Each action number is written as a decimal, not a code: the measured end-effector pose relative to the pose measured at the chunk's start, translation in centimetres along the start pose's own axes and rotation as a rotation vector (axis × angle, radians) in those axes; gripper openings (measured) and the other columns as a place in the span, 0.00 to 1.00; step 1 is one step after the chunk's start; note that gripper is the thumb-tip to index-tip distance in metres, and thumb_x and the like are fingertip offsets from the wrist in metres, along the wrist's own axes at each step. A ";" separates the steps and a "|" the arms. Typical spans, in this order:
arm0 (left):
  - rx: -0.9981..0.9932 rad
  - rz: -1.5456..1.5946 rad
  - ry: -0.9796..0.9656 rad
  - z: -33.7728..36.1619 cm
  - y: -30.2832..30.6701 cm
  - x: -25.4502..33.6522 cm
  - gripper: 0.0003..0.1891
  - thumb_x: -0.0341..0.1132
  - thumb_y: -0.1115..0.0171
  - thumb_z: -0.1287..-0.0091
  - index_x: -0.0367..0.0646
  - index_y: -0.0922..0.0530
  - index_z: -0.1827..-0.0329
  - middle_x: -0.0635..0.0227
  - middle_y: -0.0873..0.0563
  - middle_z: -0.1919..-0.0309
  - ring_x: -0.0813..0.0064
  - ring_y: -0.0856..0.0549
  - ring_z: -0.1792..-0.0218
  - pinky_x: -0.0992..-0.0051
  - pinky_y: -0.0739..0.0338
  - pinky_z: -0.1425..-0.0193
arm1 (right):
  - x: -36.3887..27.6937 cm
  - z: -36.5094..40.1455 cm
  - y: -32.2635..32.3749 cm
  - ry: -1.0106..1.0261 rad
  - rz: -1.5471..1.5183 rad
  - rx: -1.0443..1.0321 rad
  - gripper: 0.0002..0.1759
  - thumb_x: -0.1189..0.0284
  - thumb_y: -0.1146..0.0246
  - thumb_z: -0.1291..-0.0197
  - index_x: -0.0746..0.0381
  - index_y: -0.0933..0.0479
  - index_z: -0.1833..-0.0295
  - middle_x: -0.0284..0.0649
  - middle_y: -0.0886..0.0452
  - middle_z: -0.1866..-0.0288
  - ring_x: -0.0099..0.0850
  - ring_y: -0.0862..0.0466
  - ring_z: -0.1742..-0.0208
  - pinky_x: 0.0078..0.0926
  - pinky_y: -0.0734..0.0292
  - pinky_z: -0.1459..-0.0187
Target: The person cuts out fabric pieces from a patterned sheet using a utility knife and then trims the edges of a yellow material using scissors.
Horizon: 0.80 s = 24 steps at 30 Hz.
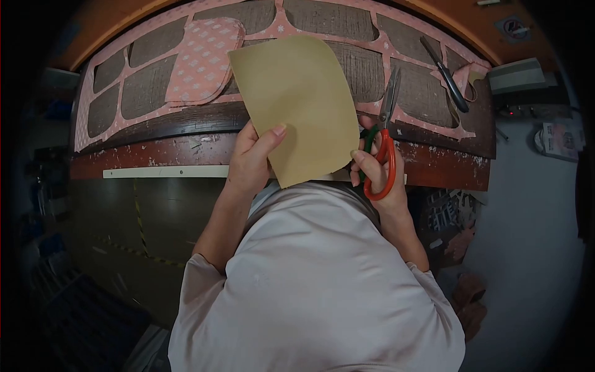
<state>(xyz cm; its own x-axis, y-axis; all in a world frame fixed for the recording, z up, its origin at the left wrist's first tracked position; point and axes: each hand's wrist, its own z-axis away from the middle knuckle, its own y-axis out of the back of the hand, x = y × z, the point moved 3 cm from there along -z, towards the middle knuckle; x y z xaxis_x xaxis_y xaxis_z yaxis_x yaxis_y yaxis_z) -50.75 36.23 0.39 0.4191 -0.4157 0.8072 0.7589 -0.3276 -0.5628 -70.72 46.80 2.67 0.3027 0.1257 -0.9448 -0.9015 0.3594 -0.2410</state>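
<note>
My left hand (251,158) pinches the lower left edge of a plain tan sheet (304,105), thumb on top and fingers beneath. The sheet has a rounded right side and a pointed lower corner, and is held up over the front of the workbench. In my right hand (392,180) is a pair of scissors (387,115) with one red and one green handle, blades pointing away from me. My right thumb is right at the sheet's right edge. Left of the sheet lies a stack of rounded pink patterned fabric pieces (207,62).
Pink fabric (282,23) with rounded cutouts spreads across the worn dark board (353,65). A black-handled tool (452,87) lies at the right, beside pink scraps (462,75). A pale strip (164,172) runs along the bench's front edge. Pink scraps (469,291) are low on the right.
</note>
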 end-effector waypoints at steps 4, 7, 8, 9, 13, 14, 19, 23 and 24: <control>0.003 0.006 0.024 0.2 0.1 0.2 0.17 0.32 0.43 0.23 0.35 0.26 0.35 0.64 0.15 0.45 0.75 0.15 0.46 0.72 0.19 0.42 | 0.3 0.1 0.0 0.013 0.041 -0.017 0.34 0.75 0.38 0.34 0.70 0.37 0.24 0.40 0.19 0.54 0.22 0.23 0.65 0.22 0.27 0.73; 0.000 -0.016 0.005 0.1 0.4 0.3 0.17 0.33 0.44 0.23 0.36 0.25 0.36 0.64 0.15 0.46 0.76 0.15 0.46 0.72 0.19 0.43 | -0.1 0.0 -0.4 0.013 0.028 -0.041 0.38 0.78 0.38 0.36 0.74 0.43 0.22 0.39 0.21 0.60 0.22 0.22 0.71 0.20 0.24 0.74; 0.004 -0.011 -0.004 0.0 0.5 0.4 0.17 0.34 0.44 0.23 0.36 0.25 0.36 0.64 0.15 0.46 0.76 0.15 0.47 0.73 0.18 0.45 | -0.1 0.0 -0.4 0.016 0.029 -0.031 0.37 0.78 0.38 0.36 0.74 0.43 0.23 0.39 0.21 0.60 0.22 0.23 0.71 0.20 0.24 0.74; 0.010 -0.009 -0.013 -0.2 0.7 0.4 0.17 0.34 0.44 0.23 0.36 0.25 0.36 0.64 0.15 0.47 0.77 0.14 0.48 0.73 0.18 0.46 | 0.0 0.0 -0.4 0.018 0.029 -0.022 0.37 0.78 0.38 0.36 0.74 0.43 0.23 0.39 0.21 0.60 0.22 0.23 0.71 0.20 0.25 0.74; 0.012 -0.008 0.064 -0.6 1.8 0.9 0.17 0.36 0.43 0.23 0.38 0.24 0.37 0.67 0.13 0.53 0.81 0.13 0.59 0.78 0.17 0.60 | 0.2 0.0 -0.7 0.002 0.041 -0.011 0.36 0.76 0.39 0.36 0.74 0.41 0.25 0.40 0.20 0.60 0.21 0.23 0.71 0.21 0.25 0.74; 0.016 -0.048 0.086 -0.8 2.2 0.9 0.17 0.37 0.43 0.23 0.38 0.23 0.38 0.68 0.13 0.55 0.82 0.13 0.62 0.78 0.18 0.63 | 0.3 0.0 -0.8 0.014 0.046 -0.008 0.35 0.75 0.39 0.36 0.73 0.39 0.25 0.40 0.20 0.60 0.22 0.23 0.71 0.21 0.25 0.74; -0.113 -0.365 0.145 -1.8 4.5 2.5 0.14 0.37 0.38 0.25 0.37 0.18 0.44 0.72 0.12 0.63 0.86 0.16 0.72 0.82 0.23 0.73 | 0.7 0.4 -0.7 0.005 0.043 0.018 0.31 0.74 0.36 0.35 0.69 0.33 0.28 0.37 0.20 0.57 0.20 0.23 0.68 0.22 0.28 0.73; -0.118 -0.463 0.080 -1.2 2.8 5.0 0.11 0.36 0.34 0.26 0.36 0.15 0.52 0.78 0.17 0.72 0.89 0.24 0.77 0.81 0.30 0.74 | 1.2 0.1 -0.6 0.049 0.096 -0.006 0.30 0.73 0.38 0.34 0.72 0.33 0.29 0.39 0.19 0.56 0.21 0.23 0.70 0.21 0.28 0.74; -0.144 -0.590 0.159 -1.1 2.7 6.1 0.11 0.37 0.34 0.26 0.36 0.15 0.52 0.78 0.17 0.72 0.88 0.24 0.77 0.81 0.30 0.73 | 1.2 -0.2 -0.8 0.045 0.099 -0.042 0.32 0.71 0.38 0.34 0.72 0.34 0.28 0.41 0.18 0.54 0.20 0.22 0.69 0.20 0.27 0.74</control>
<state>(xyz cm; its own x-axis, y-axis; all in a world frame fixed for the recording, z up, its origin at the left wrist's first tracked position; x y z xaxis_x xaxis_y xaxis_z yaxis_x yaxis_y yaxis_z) -46.70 31.93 3.61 -0.1375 -0.2478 0.9590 0.7603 -0.6470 -0.0582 -69.64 46.49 1.70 0.1981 0.1168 -0.9732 -0.9387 0.3083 -0.1540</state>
